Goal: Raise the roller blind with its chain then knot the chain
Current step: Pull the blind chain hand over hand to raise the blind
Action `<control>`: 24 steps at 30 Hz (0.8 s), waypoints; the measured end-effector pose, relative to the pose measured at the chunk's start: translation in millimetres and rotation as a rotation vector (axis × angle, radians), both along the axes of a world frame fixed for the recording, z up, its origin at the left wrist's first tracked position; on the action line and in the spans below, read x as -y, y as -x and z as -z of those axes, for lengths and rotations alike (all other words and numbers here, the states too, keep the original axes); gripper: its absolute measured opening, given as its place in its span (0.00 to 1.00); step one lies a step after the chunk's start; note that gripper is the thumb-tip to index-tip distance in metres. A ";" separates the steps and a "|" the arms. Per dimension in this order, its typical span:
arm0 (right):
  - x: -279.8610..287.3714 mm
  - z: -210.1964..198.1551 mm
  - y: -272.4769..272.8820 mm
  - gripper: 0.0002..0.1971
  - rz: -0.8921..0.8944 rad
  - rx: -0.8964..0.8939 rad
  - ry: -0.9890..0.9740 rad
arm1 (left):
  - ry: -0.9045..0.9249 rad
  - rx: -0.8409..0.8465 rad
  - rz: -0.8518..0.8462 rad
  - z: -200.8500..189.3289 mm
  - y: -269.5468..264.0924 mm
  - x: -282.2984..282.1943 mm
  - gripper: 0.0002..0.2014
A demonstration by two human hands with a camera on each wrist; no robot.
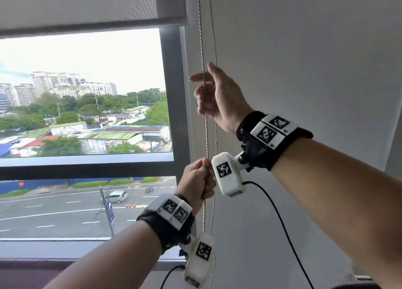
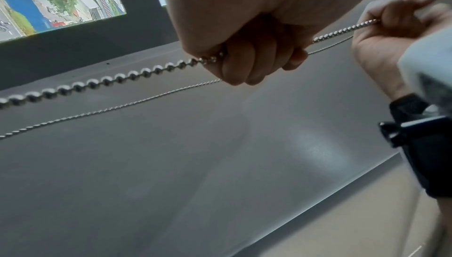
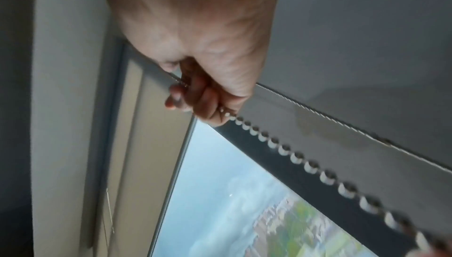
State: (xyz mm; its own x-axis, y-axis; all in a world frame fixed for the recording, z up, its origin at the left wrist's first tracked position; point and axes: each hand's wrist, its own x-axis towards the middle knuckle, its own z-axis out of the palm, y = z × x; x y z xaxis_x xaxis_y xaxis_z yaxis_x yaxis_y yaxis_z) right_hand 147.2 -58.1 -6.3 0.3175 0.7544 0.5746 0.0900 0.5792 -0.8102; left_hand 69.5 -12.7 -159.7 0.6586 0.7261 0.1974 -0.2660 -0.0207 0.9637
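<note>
The grey roller blind (image 1: 87, 4) hangs over the top of the window, its bottom bar (image 1: 93, 25) high on the glass. A metal bead chain (image 1: 206, 136) hangs as a loop of two strands beside the window frame. My left hand (image 1: 199, 180) grips the nearer strand (image 2: 97, 83) in a fist at about sill-rail height. Higher up, my right hand (image 1: 214, 93) holds the same strand (image 3: 293, 156), fingers curled round it, thumb and forefinger sticking out. The thinner-looking far strand (image 1: 216, 136) runs free behind both hands. The chain's lower end is hidden behind my left wrist camera.
The dark window frame (image 1: 174, 93) stands just left of the chain, and a plain grey wall (image 1: 304, 49) lies to the right. A sill (image 1: 87, 251) runs below the glass. A black cable (image 1: 276, 212) trails from my right wrist camera.
</note>
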 end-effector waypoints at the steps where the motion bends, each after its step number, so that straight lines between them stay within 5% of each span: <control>1: -1.0 2.3 2.4 0.24 -0.025 -0.041 0.030 | 0.003 -0.015 0.001 7.5 -0.1 -0.5 0.09; 8: 0.2 25.0 13.0 0.25 0.037 -0.046 0.037 | 0.101 -0.063 0.131 3.4 11.5 -2.6 0.17; 16: 1.1 75.6 8.3 0.27 0.105 -0.015 0.038 | 0.033 0.186 0.245 -58.9 22.0 -12.8 0.23; 24: 8.4 137.1 10.5 0.25 0.141 -0.001 0.172 | -0.081 0.194 0.242 -114.5 7.2 -1.8 0.24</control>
